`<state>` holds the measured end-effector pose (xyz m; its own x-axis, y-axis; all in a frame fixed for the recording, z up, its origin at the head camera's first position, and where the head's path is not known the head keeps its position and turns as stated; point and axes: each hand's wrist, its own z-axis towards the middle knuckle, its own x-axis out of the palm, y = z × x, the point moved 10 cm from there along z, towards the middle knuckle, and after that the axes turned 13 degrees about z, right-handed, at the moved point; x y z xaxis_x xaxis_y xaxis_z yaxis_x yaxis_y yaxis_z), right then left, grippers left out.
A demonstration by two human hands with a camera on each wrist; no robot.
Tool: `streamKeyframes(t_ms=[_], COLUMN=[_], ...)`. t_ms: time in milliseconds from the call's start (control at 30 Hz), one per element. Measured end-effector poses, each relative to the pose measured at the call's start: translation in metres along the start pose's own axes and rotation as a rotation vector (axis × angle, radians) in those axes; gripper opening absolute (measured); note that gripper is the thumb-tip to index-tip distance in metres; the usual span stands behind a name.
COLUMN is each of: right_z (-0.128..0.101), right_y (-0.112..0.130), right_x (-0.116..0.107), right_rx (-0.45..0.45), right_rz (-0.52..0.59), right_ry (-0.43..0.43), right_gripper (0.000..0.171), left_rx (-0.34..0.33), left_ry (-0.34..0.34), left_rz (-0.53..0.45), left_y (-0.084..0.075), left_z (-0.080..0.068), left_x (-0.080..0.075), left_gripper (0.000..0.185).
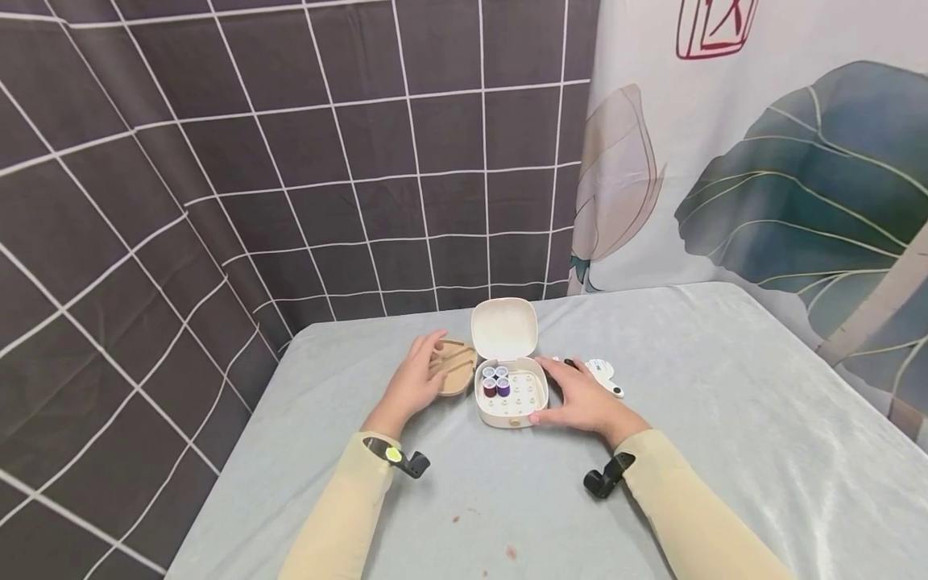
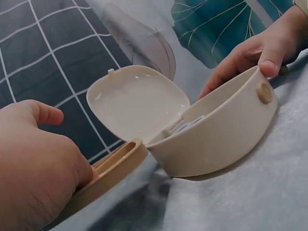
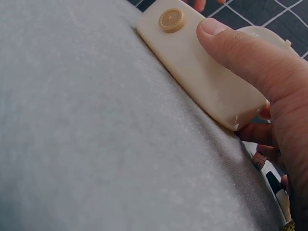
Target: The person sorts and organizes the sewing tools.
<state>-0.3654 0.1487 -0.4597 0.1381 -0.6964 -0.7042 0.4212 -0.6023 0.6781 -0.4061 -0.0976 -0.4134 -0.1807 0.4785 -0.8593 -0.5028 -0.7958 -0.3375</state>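
A cream sewing box stands on the table with its lid tipped back. Several thread spools, dark red and purple among them, sit on the left pegs of its inner tray. My right hand holds the box at its right side, thumb on the front wall and fingers round the side. To the left lies a tan compartment tray, touched by my left hand. In the left wrist view the thumb tip overlaps the tray's rim, and another finger is raised above it.
Beyond my right hand lie a white card and small dark-handled items. A pink tape piece shows under the right fingers. Grey cloth covers the table, and a dark gridded curtain hangs behind.
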Motion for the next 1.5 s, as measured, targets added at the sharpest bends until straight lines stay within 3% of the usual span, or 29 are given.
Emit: streamKeyframes(t_ms=[267,533,800,1267,1500], right_z=[-0.001,-0.002,-0.002,-0.001,-0.002], right_y=[0.0,0.002,0.001,0.003,0.004], right_x=[-0.003,-0.006,-0.004,0.001,-0.001], right_rx=[-0.006,-0.023,-0.027,-0.056,-0.068], right_rz=[-0.004,0.005,0.0,0.005,0.002], right_ry=[-0.007,-0.018,-0.017,-0.02,-0.026], right_gripper=[0.111,0.108,0.108,0.105,0.102], left_rx=[0.021,0.075,0.14,0.333,0.351], left_ry=[0.013,0.032,0.066,0.112,0.15], left_rz=[-0.057,-0.131,-0.155,-0.152,-0.141], left_y=[-0.002,-0.019,-0.041,-0.098,-0.111], left_z=[0.002,0.005,0.007,0.01,0.014], left_x=[-0.012,-0.017,-0.012,0.003,0.016], left_gripper=[0.074,0.077,0.073,0.075,0.074])
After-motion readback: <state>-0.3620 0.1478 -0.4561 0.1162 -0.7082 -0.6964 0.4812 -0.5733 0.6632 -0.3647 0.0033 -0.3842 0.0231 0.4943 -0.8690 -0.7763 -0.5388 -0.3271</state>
